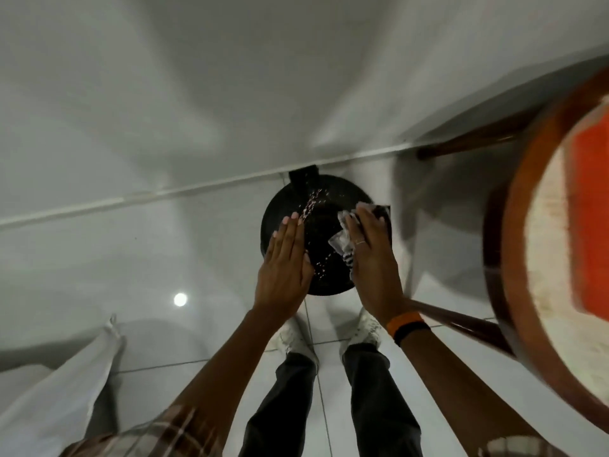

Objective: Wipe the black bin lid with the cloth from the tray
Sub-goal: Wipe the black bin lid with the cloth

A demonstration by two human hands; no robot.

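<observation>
The round black bin lid sits low on the floor against the white wall, seen from straight above. My left hand lies flat on the lid's left side, fingers together and straight, holding nothing. My right hand presses a crumpled light and dark patterned cloth onto the lid's right side. Part of the cloth sticks out from under the palm toward the lid's middle. Glints of light speckle the lid between my hands.
A round wooden table with dark legs stands at the right, with an orange object on its top. White fabric hangs at the lower left. My feet stand on white floor tiles just before the bin.
</observation>
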